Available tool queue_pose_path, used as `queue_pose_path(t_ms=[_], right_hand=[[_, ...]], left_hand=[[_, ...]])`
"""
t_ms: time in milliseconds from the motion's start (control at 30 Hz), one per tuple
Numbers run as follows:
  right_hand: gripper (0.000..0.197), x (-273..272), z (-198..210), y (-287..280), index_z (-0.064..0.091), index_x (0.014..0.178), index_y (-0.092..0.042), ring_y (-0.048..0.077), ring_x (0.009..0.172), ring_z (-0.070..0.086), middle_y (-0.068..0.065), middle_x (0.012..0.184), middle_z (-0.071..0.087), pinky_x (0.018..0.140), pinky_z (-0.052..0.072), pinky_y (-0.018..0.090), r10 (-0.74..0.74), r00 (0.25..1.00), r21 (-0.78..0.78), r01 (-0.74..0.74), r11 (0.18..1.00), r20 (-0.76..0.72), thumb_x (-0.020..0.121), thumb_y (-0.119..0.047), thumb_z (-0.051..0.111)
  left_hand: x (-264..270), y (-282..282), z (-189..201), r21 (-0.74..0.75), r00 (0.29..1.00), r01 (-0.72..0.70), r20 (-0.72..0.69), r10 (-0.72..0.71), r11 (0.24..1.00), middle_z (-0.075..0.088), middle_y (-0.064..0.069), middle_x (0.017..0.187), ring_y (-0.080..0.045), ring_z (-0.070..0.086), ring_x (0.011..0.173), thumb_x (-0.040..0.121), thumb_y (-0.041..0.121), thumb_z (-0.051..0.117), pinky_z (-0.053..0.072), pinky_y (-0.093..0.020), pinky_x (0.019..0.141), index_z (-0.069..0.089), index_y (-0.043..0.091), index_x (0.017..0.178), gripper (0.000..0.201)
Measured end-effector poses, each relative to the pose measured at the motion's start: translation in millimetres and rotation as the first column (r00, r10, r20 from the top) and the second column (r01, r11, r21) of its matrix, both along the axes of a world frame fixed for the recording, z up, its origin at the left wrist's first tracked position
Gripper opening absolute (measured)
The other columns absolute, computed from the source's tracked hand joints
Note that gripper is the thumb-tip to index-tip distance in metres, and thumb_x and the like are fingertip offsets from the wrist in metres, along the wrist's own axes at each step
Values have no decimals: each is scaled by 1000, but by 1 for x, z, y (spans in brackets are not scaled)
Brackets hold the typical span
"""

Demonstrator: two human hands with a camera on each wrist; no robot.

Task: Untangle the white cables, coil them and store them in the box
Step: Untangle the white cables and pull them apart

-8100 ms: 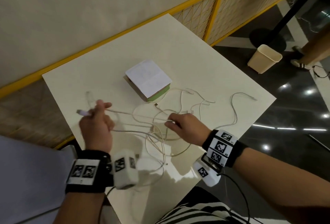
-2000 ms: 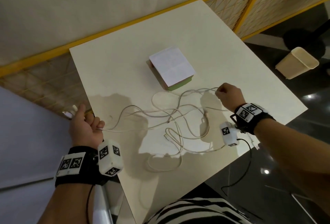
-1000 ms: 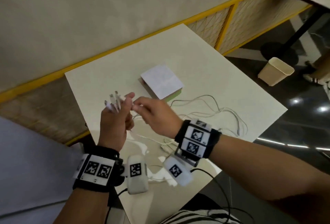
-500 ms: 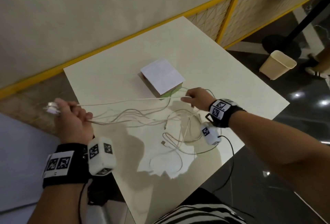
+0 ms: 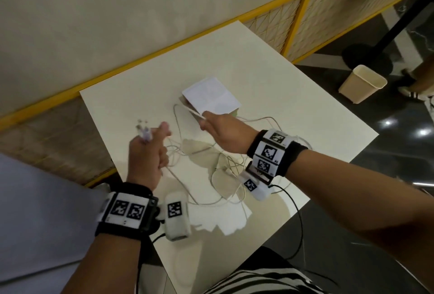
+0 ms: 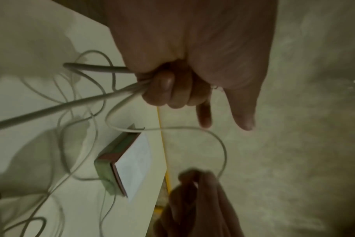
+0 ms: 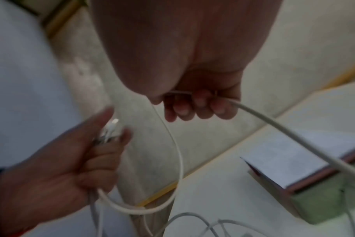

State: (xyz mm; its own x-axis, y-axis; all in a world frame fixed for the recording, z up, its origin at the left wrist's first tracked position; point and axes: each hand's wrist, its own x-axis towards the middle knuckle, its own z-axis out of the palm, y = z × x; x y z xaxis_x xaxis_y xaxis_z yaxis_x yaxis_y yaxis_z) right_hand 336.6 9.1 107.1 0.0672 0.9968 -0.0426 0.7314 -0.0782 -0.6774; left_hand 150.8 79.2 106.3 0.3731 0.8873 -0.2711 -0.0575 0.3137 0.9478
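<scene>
The left hand (image 5: 146, 155) clenches the plug ends; the right hand's (image 5: 223, 133) fingers (image 7: 201, 104) pinch one cable (image 5: 187, 108), looping between both. The tangle (image 5: 223, 171) lies below on the bench (image 5: 281, 96), the closed box (image 5: 211, 96) just beyond the right hand.

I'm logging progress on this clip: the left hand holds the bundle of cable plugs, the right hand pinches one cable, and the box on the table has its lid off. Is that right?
Not quite: the box is closed, its white lid on top, as the head view shows. The rest holds: the left hand grips the cable plugs and the right hand pinches one cable.
</scene>
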Motion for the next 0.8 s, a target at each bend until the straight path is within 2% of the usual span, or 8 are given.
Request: queue_pose_path(t_ms=[100,200,267,367,500,600,700,800], right_hand=[[30,-19,1,3,43,94,-12,34,66,56,13,73,59,65,48,45,108,979,-20,-106,994,175,100,-37,27],[36,-27,1,2,47,121,-12,24,57,49,6,62,53,58,41,37,195,971,-64,-188,980,137,100,-35,29],[24,-21,-2,-2,53,94,-11,21,58,45,2,61,48,57,33,33,177,983,-44,-176,983,37,99,-29,38],[34,15,-18,-13,43,64,-21,17,63,45,-3,64,47,60,30,27,3,1000,-176,-2,984,6,96,-31,46],[38,70,-39,-39,45,60,-16,22,67,45,0,59,45,63,30,28,-241,962,-264,267,927,129,91,-35,55],[36,96,-43,-48,48,58,-19,21,60,50,-1,56,53,60,36,27,-372,923,-268,384,884,94,90,-32,57],[36,119,-48,-56,54,59,-15,17,56,59,5,57,62,59,44,28,-586,809,-240,560,793,-48,90,-33,57],[37,129,-49,-60,53,59,-10,13,43,60,9,54,53,56,46,28,-724,628,-216,694,687,-285,90,-29,58]], left_hand=[[18,-14,1,-1,993,64,-96,-64,998,29,11,37,-7,21,32,85,27,68,17,-16,39,65,14,74,16],[24,-20,-4,70,986,44,-163,-32,997,33,12,37,-8,25,33,88,26,66,23,-19,41,69,12,71,22],[19,-18,-3,118,985,-3,-170,23,993,34,11,36,-8,28,34,92,30,60,26,-18,41,73,10,82,26],[2,2,1,69,983,-163,-68,168,984,33,9,36,-5,27,34,94,38,54,24,-19,38,72,20,79,30],[-24,28,3,42,955,-295,47,293,955,29,11,35,-4,22,32,96,36,51,21,-17,36,67,19,78,29],[-37,35,-1,21,933,-352,81,349,936,28,11,33,-4,21,32,97,36,50,20,-17,36,64,18,80,28],[-51,39,-14,-20,917,-373,143,372,927,28,10,34,-4,22,32,96,41,50,20,-18,35,63,21,81,28],[-62,43,-26,-43,902,-407,139,409,912,28,10,35,-4,22,31,94,44,51,21,-16,34,62,22,81,28]])
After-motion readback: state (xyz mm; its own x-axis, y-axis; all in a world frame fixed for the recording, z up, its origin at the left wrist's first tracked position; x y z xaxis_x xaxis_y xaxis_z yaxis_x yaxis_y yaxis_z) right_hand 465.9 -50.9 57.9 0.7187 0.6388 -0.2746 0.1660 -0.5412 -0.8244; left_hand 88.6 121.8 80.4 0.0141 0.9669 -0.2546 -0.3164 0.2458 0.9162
